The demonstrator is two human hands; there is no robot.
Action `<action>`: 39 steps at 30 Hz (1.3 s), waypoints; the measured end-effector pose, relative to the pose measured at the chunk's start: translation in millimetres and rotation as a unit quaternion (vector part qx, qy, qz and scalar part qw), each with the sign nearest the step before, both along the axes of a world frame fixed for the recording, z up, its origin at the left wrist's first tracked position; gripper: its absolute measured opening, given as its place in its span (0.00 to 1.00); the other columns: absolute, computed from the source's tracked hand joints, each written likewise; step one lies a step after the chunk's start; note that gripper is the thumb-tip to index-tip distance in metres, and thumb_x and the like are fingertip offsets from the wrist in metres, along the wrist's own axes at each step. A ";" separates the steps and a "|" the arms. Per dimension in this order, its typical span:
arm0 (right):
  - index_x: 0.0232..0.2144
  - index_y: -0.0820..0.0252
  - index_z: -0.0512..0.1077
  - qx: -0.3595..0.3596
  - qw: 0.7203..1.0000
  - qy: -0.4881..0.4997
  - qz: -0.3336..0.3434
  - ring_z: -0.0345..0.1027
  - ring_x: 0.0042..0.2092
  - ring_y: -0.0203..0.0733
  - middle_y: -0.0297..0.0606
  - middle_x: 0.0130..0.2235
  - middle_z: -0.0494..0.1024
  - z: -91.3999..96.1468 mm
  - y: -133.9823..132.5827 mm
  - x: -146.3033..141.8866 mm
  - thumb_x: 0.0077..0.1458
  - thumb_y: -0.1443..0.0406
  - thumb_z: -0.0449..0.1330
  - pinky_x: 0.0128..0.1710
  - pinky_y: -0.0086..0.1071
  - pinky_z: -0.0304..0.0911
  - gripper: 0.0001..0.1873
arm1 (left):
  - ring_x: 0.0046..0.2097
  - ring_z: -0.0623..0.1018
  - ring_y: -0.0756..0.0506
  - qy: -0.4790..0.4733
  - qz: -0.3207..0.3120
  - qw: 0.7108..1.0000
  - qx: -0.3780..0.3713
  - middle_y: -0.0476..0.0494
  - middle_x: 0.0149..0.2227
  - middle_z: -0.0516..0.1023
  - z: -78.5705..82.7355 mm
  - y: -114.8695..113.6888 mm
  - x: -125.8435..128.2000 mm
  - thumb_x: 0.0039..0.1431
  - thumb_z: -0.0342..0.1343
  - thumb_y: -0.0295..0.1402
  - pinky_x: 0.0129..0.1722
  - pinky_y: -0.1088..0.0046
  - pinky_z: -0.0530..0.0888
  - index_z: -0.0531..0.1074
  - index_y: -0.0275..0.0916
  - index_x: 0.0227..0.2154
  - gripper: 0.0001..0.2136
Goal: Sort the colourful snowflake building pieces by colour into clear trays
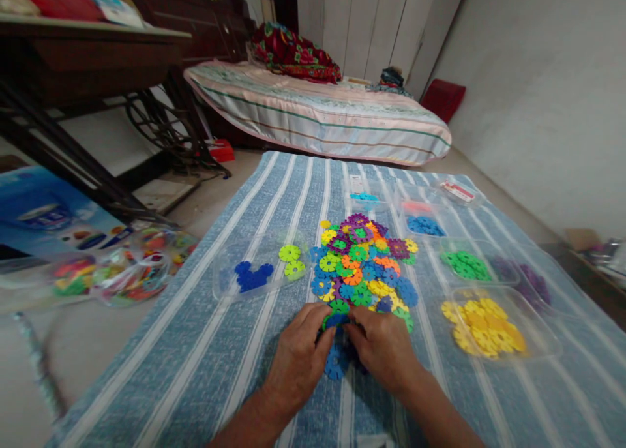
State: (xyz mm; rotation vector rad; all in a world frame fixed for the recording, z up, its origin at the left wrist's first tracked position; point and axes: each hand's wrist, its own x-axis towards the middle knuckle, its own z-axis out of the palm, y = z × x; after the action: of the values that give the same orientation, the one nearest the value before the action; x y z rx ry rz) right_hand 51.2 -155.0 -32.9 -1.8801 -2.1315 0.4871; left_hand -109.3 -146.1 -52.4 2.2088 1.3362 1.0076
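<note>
**A:** Where are the hands?

**B:** Both are at the near edge of the pile (364, 265) of coloured discs on the striped mat (235, 343); the left hand (298, 357) and the right hand (384, 350) meet fingertip to fingertip, each grip pinching the same blue disc (336, 319) (a green one sits right against it, so the edges are hard to separate).

**A:** Anything beneath them?

**B:** A blue cluster (335, 366) lies on the mat between the two hands, partly hidden.

**A:** What could go wrong?

**B:** I'd judge the disc could spring out of the pinch if the fingers press off-centre; it looks small and slick. A wrist could also nudge the pile; pieces might then scatter right toward the yellow tray (489, 327) or left toward the blue tray (252, 275), mixing colours.
</note>
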 end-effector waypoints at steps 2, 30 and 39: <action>0.28 0.57 0.72 -0.012 0.999 0.050 -0.011 0.70 0.29 0.36 0.33 0.26 0.77 -3.9 0.5 2.6 0.55 0.65 0.55 0.26 0.27 0.49 0.07 | 0.41 0.77 0.47 -0.003 0.002 1.000 0.009 0.46 0.39 0.76 -0.8 0.0 0.1 0.56 0.50 0.26 0.37 0.72 0.76 0.68 0.41 0.41 0.10; 0.18 0.59 0.67 -0.037 0.938 0.305 -0.161 0.51 0.17 0.30 0.26 0.14 0.61 26.9 25.5 70.6 0.49 0.56 0.55 0.18 0.24 0.47 0.15 | 0.35 0.76 0.50 0.004 -0.042 0.999 -0.014 0.47 0.31 0.73 1.7 2.2 -0.1 0.60 0.47 0.27 0.35 0.77 0.73 0.71 0.39 0.30 0.08; 0.30 0.61 0.76 0.226 0.924 0.078 -0.297 0.66 0.24 0.41 0.32 0.16 0.69 68.9 86.0 127.5 0.48 0.55 0.54 0.28 0.32 0.59 0.17 | 0.39 0.76 0.47 0.038 0.052 0.998 0.022 0.44 0.36 0.73 -7.2 3.9 -4.6 0.60 0.48 0.28 0.38 0.72 0.74 0.69 0.38 0.35 0.06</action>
State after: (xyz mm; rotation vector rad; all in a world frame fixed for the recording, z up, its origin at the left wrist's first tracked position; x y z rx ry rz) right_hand 178.8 -69.0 36.0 -1.9818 -1.3153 0.0044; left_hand -113.9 -142.2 -59.6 2.2504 1.4889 1.0083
